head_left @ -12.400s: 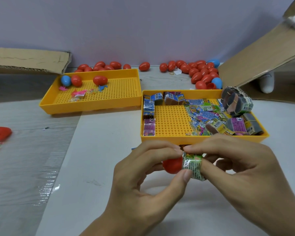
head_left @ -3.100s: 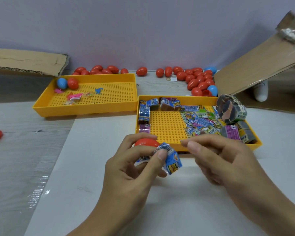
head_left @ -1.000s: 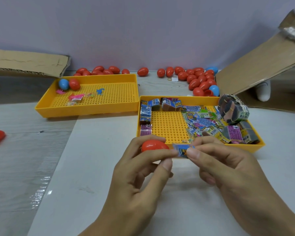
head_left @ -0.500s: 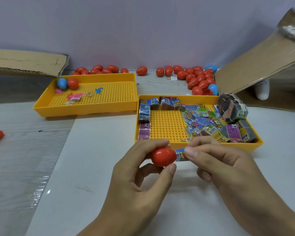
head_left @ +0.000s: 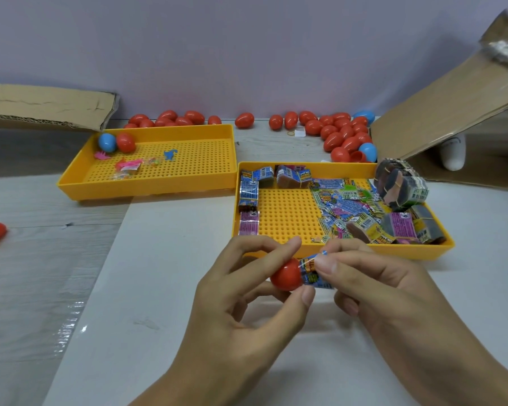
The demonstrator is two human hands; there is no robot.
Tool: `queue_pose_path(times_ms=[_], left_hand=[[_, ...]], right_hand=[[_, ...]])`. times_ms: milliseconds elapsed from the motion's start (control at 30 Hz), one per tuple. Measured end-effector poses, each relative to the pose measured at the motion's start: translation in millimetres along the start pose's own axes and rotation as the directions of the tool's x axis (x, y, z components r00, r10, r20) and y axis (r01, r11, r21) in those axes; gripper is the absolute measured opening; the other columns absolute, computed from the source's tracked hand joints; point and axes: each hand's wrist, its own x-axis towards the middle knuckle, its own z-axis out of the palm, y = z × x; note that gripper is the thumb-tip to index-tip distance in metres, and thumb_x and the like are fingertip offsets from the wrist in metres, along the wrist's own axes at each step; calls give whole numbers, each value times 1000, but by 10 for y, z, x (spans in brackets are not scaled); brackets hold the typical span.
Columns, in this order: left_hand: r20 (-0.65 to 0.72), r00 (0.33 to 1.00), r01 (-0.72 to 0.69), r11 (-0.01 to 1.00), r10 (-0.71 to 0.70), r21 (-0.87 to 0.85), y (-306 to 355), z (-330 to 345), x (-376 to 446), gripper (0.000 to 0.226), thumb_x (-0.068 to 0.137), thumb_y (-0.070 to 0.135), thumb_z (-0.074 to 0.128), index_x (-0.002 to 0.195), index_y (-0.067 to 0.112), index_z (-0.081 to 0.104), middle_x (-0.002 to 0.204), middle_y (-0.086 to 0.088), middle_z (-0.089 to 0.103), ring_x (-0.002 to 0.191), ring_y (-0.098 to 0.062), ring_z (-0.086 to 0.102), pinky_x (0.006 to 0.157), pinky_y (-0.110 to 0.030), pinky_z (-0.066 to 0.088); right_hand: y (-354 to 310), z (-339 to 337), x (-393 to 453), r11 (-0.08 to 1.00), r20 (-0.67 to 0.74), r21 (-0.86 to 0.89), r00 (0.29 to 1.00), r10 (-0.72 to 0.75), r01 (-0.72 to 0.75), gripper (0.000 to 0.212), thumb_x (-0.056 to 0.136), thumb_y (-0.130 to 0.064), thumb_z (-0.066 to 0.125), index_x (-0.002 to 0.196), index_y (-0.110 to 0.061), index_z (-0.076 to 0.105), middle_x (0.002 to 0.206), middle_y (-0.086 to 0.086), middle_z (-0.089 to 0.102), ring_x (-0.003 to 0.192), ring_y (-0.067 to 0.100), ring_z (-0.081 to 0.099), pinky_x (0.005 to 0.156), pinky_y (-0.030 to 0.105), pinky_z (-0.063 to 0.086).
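Your left hand (head_left: 247, 303) grips the red egg (head_left: 286, 278) while your right hand (head_left: 379, 288) pinches the blue leaflet (head_left: 314, 273) against it, wrapping barely begun, many eggs (head_left: 340, 133) unwrapped.

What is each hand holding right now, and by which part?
The left hand grips the red plastic egg round its body, thumb below, fingers above. The right hand pinches the blue printed label by its top edge.

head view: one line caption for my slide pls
Left hand holds a red egg while the right hand pinches a blue printed label against it.
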Motion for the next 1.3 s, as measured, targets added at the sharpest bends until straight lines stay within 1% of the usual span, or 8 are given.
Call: queue_pose_path(times_ms=[200, 433, 600, 667, 800, 933, 1100, 1300], left_hand=[[-2, 1000, -14, 1000, 14, 23, -7, -14, 1, 43, 80, 23, 75, 123, 30, 69, 110, 6, 58, 97, -27, 67, 75, -23, 59], [-28, 999, -39, 999, 39, 28, -3, -9, -1, 46, 81, 21, 73, 126, 28, 67, 109, 5, 58, 99, -23, 66, 77, -23, 59], [-34, 992, -116, 990, 119, 74, 31, 1, -20, 48, 82, 19, 72, 129, 23, 62, 108, 2, 63, 100, -23, 67, 76, -23, 59], [-50, 989, -133, 988, 138, 83, 39, 0, -29, 44, 82, 18, 73, 124, 22, 62, 108, 2, 66, 99, -23, 68, 75, -22, 58], [-32, 982, -178, 973, 184, 144, 42, -8, -39, 34, 81, 19, 73, 113, 21, 63, 110, 2, 67, 103, -20, 68, 75, -21, 57], [-78, 963, -240, 952, 259, 192, 28, 0, -46, 29, 82, 13, 73, 109, 11, 65, 106, -6, 67, 99, -24, 69, 73, -25, 59], [-71, 969, -218, 954, 236, 207, 26, 3, -21, 26, 82, 14, 72, 108, 10, 69, 108, -8, 67, 100, -21, 70, 75, -24, 59], [-58, 991, -108, 971, 123, 213, 42, -23, -2, 35, 81, 23, 69, 115, 21, 62, 115, 1, 68, 110, -13, 67, 80, -19, 57]], right_hand=[[32, 5, -8, 990, -40, -92, 993, -114, 110, 36, 52, -52, 78, 73, -23, 81, 86, -14, 65, 74, 0, 55, 56, 8, 40], [13, -12, -10, 973, -30, -161, 984, -174, 167, 49, 54, -68, 76, 71, -23, 80, 84, -8, 67, 67, 0, 56, 58, 8, 41], [-72, -7, -52, 867, 7, -387, 942, -337, 313, 30, 79, -51, 60, 55, -35, 67, 73, -10, 65, 55, 1, 54, 53, 8, 38], [-104, -6, -57, 859, 25, -382, 933, -359, 340, 29, 80, -48, 60, 55, -35, 66, 72, -6, 67, 53, 2, 55, 52, 8, 39], [-107, -6, -74, 910, -4, -290, 951, -311, 296, 23, 72, -46, 72, 66, -24, 74, 56, 5, 66, 38, 6, 53, 44, 12, 41], [-102, -33, -76, 959, -108, -152, 960, -258, 240, 31, 65, -38, 84, 71, -15, 63, 50, 4, 62, 27, 19, 49, 37, 9, 34], [-117, -37, -52, 957, -9, -199, 977, -215, 209, 24, 69, -44, 74, 78, -22, 77, 58, 1, 67, 41, 23, 64, 37, 18, 39], [-171, -44, -16, 993, 67, -120, 998, 20, -12, 28, 77, -43, 65, 82, -22, 82, 86, 4, 77, 66, 28, 74, 37, 23, 43]])
